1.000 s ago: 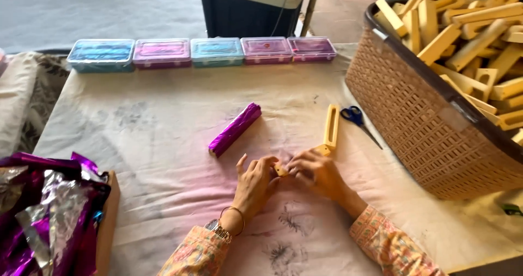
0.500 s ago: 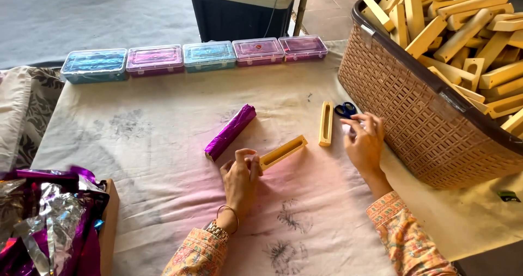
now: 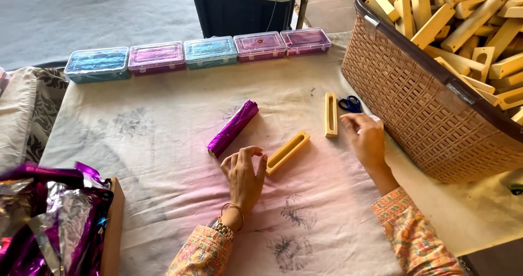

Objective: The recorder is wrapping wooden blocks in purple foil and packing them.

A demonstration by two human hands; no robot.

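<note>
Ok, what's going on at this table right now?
A person sits at a cloth-covered table. The left hand touches the near end of a slotted yellow wooden block. The right hand rests beside blue-handled scissors and a second slotted yellow block. A purple foil-wrapped block lies apart.

Left hand (image 3: 245, 173) curled — right hand (image 3: 366, 139) flat
</note>
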